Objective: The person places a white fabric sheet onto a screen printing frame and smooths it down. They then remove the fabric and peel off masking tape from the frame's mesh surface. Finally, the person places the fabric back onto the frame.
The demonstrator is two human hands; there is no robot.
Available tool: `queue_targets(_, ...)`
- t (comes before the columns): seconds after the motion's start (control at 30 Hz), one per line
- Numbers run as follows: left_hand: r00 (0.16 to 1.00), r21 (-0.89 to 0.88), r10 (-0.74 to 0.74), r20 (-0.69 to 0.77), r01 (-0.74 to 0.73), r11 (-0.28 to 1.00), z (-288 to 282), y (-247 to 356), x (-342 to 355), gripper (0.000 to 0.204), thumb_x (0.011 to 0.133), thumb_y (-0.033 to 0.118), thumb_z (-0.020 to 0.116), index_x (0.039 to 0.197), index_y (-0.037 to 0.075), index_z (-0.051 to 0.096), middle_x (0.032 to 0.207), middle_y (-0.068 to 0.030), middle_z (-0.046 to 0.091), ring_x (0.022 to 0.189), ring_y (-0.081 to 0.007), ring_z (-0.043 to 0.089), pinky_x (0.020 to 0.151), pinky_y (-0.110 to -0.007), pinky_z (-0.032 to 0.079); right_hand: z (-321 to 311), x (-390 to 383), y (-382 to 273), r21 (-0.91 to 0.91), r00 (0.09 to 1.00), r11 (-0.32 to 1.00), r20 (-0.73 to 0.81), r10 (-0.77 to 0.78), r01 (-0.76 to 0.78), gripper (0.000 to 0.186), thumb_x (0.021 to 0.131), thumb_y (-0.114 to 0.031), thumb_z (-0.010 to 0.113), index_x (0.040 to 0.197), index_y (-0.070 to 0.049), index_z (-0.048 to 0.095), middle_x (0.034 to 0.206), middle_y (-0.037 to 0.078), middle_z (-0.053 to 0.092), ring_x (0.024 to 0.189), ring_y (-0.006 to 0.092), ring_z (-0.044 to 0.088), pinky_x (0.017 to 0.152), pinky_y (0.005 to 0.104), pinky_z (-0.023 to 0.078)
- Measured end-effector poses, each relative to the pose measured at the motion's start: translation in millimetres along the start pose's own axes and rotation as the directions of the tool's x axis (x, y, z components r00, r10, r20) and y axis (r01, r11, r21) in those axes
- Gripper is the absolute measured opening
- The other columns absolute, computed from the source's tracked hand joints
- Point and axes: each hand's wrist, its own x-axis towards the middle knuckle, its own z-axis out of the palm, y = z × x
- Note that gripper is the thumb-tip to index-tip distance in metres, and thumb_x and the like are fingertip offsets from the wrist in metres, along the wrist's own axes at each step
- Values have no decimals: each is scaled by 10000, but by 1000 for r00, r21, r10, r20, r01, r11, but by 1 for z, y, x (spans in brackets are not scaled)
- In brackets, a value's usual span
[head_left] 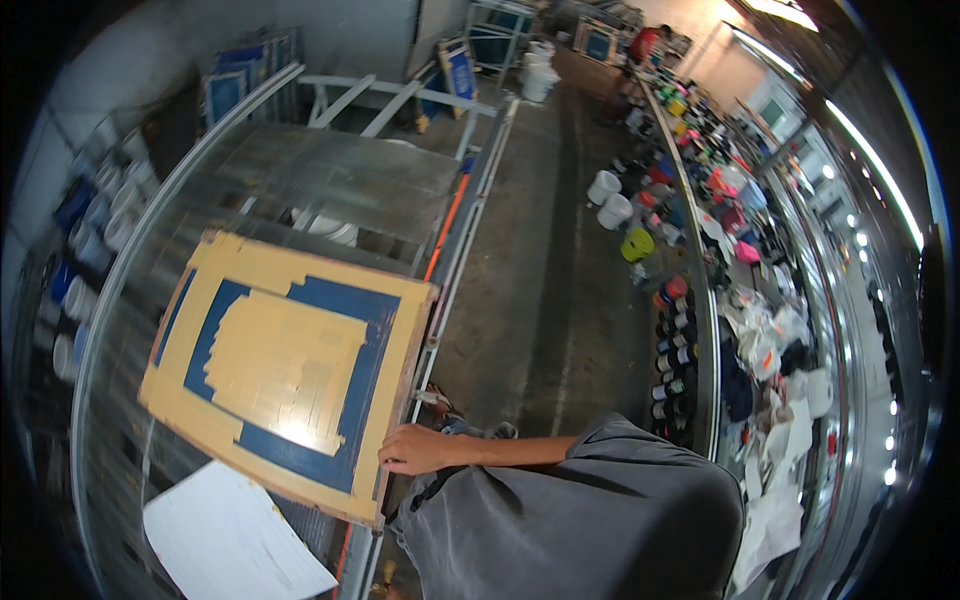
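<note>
A wooden-framed printing screen lies at a slant over the table on the left. Its blue mesh shows between broad bands of tan tape, and overlapping tape strips cover the middle. My right hand rests at the screen's near right edge, fingers curled against the frame. Grey cloth of my shirt fills the lower middle. A white sheet sits beside the screen's lower corner. My left hand does not show.
The table's metal rail runs away along the aisle floor. Across it stands a long bench with clutter, bottles and a yellow-green bucket. White buckets and framed screens stand farther off. A person in red is far away.
</note>
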Motion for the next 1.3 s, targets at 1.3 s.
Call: queue_targets(1.3, 995, 17, -86, 58, 85, 996, -44, -36, -27, 637, 943, 550, 669, 1211, -27, 681, 1088, -165, 717, 909, -279, 705, 813, -442, 593, 1, -20, 10, 99, 990, 987, -45, 133, -128, 230, 931, -231, 625, 907, -14, 700, 828, 188, 703, 818, 396, 691, 783, 486, 534)
